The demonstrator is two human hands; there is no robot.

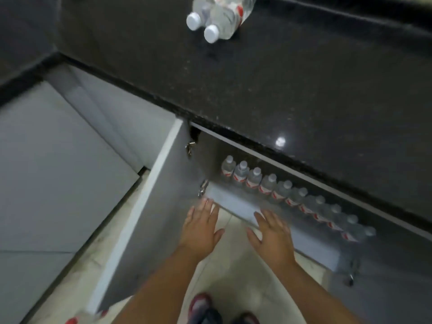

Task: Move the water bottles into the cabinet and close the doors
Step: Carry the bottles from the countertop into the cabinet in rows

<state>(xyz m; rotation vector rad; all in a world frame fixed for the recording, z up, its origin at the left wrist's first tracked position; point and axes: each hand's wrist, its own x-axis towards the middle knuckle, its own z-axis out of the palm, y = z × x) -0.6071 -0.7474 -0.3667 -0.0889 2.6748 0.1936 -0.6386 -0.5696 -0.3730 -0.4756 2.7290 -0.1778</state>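
Note:
Several clear water bottles point(268, 183) with white caps and red-and-white labels stand in a row along the front of the open cabinet's shelf point(236, 203). A few more bottles point(219, 15) lie on the black countertop at the top. My left hand point(201, 225) and my right hand point(273, 232) hover empty, fingers straight, just in front of the shelf edge. The cabinet's left door point(140, 218) swings wide open toward me. The right door lies mostly out of frame, only its hinge point(350, 274) showing.
The black speckled countertop point(304, 90) overhangs the cabinet. A grey panel point(46, 171) fills the left. Pale floor tiles point(233, 277) lie below, with my shoes point(201, 305) at the bottom edge.

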